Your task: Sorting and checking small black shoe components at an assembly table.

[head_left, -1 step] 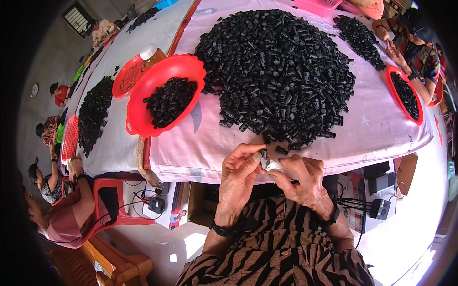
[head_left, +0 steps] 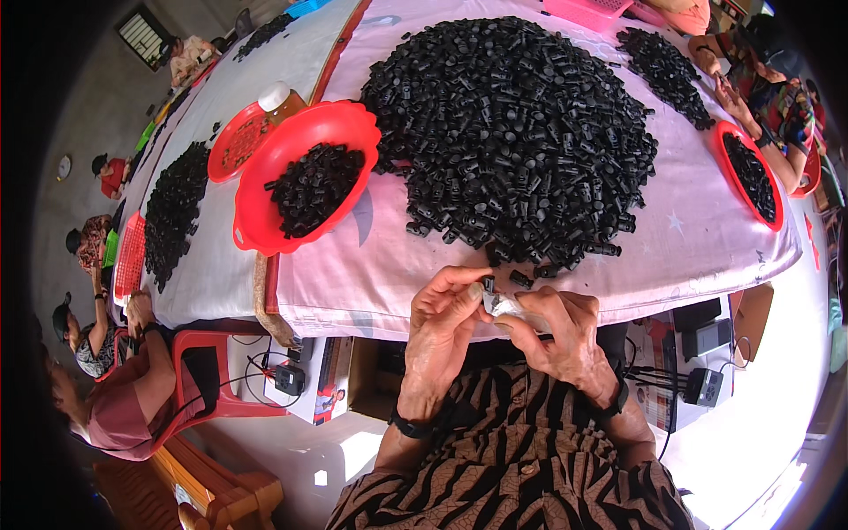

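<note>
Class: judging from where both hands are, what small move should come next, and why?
Probably press the small black part at the left hand fingertips onto the whitish piece the right hand holds: both hands meet at the table edge, the pieces nearly touching.

I sit in a small assembly workshop: long cloth-covered tables [head_left: 371, 265] heaped with black plastic parts [head_left: 512, 132], red basins [head_left: 265, 177], other workers [head_left: 106, 344] along the edges.

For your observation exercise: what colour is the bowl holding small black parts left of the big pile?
Red; the bowl shows best in the head view.
</note>
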{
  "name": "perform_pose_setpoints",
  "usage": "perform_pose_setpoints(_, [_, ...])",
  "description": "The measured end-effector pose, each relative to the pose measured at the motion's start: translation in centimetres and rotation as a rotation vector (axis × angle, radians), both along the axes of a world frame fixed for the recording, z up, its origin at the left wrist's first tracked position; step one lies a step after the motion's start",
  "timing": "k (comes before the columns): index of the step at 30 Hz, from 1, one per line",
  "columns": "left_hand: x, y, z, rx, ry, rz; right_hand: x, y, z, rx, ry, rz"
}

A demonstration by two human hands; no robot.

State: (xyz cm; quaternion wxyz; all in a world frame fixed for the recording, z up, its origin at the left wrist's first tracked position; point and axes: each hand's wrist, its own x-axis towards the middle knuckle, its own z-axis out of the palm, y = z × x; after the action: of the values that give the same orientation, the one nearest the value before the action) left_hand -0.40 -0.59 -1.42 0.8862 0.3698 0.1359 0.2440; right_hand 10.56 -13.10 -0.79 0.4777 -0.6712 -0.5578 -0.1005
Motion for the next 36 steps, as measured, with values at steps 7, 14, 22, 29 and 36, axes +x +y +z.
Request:
perform_pose_setpoints(7, [0.6,-0.8,1.1,-0.061,0.011,-0.044,1.4,-0.3,-0.5,0.130,-0.066,-0.011])
perform_pose_setpoints(14, [0.1,0.3,0.5,-0.099,0.009,-0.058,4.0,-1.8,-0.4,0.158,0.478,-0.374])
perform_pose_setpoints(22, [0.3,0.2,0.9,0.124,0.093,0.000,5.4,-2.1,0.1,0.216,0.604,-0.437])
perform_pose_setpoints(29, [0.8,-0.1,1.0,0.179,0.147,0.019,5.8,-2.6,0.0,0.204,0.612,-0.447])
perform_pose_setpoints(36, [1.2,-0.4,0.7,0.264,0.161,0.050,6.1,-2.3,-0.5,0.179,0.619,-0.432])
